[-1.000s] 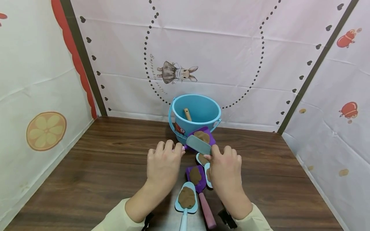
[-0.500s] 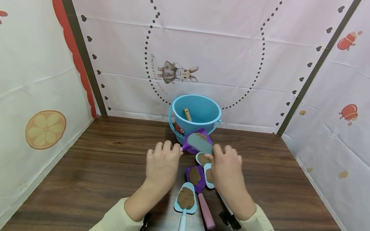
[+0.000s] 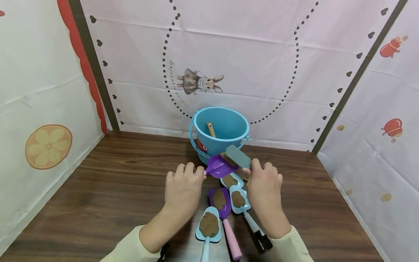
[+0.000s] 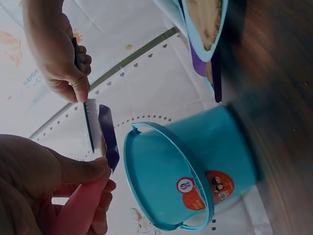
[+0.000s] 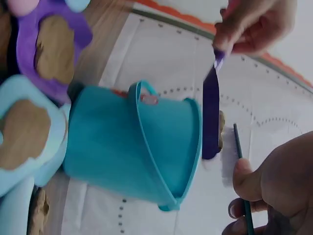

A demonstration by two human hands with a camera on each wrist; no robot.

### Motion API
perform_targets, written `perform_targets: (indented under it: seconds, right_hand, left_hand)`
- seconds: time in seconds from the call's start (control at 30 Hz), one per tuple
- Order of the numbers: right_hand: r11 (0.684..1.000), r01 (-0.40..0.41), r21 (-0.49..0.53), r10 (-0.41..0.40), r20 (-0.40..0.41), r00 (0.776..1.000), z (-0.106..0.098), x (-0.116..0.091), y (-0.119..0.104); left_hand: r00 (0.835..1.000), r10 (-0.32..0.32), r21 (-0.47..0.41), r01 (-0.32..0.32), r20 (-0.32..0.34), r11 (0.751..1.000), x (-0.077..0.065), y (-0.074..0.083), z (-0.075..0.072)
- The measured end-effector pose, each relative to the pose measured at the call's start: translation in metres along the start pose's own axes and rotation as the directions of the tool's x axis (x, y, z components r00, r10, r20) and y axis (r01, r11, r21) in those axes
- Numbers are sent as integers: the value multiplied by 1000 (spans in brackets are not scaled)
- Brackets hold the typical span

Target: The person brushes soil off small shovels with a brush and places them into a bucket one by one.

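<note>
My left hand (image 3: 183, 189) grips the pink handle of a purple toy shovel (image 3: 220, 166), raised in front of the light-blue bucket (image 3: 212, 145). Most of the blade shows bare, and a brown sand-like lump (image 5: 221, 129) sits towards its far edge. In my right hand (image 3: 264, 196) is a flat grey-green brush (image 3: 240, 157), pinched between thumb and fingers. Its pale bristles (image 4: 94, 122) face the shovel blade in the left wrist view. From above, the brush overlaps the blade's right corner and part of the lump. A wooden handle (image 3: 211, 130) leans inside the bucket.
Below the hands lie more toy shovels bearing brown lumps: a light-blue one (image 3: 205, 247) at the front, a purple one (image 3: 231, 238) with a pink handle, and two light-blue ones behind. Printed cloth walls (image 3: 258, 65) enclose the wooden table (image 3: 131, 182).
My right hand and the brush have moved right, off the middle of the shovel. The blade, earlier largely covered by the lump and brush, now shows mostly bare purple.
</note>
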State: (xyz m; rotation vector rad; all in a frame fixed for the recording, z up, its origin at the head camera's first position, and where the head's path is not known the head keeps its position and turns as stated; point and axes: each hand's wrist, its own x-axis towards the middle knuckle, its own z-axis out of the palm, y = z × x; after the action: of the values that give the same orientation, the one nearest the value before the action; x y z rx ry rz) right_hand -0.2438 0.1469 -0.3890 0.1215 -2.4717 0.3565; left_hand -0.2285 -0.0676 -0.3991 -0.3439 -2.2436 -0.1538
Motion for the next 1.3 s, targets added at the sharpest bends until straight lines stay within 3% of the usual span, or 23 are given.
perform_targets:
  seconds: [0.17, 0.27, 0.37, 0.43, 0.57, 0.77, 0.9, 1.0, 1.07, 1.13, 1.3]
  right_hand:
    - [1000, 20, 9, -19, -77, 997, -6, -1, -2]
    - [995, 92, 24, -93, 17, 996, -6, -8, -15]
    - [991, 135, 17, -136, 142, 980, -3, -13, -26]
    - [993, 122, -1, -120, 174, 977, 1, -12, -26]
    - [999, 30, -31, -26, 119, 992, 4, -3, -10]
    - [998, -44, -41, 48, 88, 995, -3, 5, 8]
    - [999, 52, 2, -52, 101, 994, -8, -2, -8]
    - [986, 169, -6, -167, 121, 979, -6, -10, -23]
    - [978, 205, -25, -200, 127, 972, -3, -13, -26]
    - [981, 190, -38, -184, 122, 975, 0, -12, -25]
    - [997, 51, -50, -47, 74, 996, 1, -2, -5]
  left_hand:
    - [1000, -3, -14, 3, 31, 1000, 0, -1, 2]
    - [999, -13, -20, 14, 37, 1000, 1, -2, 2]
    - [999, -11, -15, 12, 34, 1000, 2, -2, 0]
    - [1000, -8, -9, 8, 23, 1000, 3, -3, -1]
    - [1000, -7, 3, 7, 11, 1000, 4, -4, -2]
    - [998, -2, -20, 3, 56, 1000, 3, -7, -3]
    - [998, -6, -23, 8, 67, 1000, 3, -8, -2]
    - [997, -3, -34, 5, 79, 999, 3, -7, -2]
    - [997, 4, -38, 0, 80, 999, 3, -6, -3]
    - [997, 10, -40, -7, 72, 999, 3, -6, -4]
    - [999, 18, -38, -16, 47, 999, 2, -5, -4]
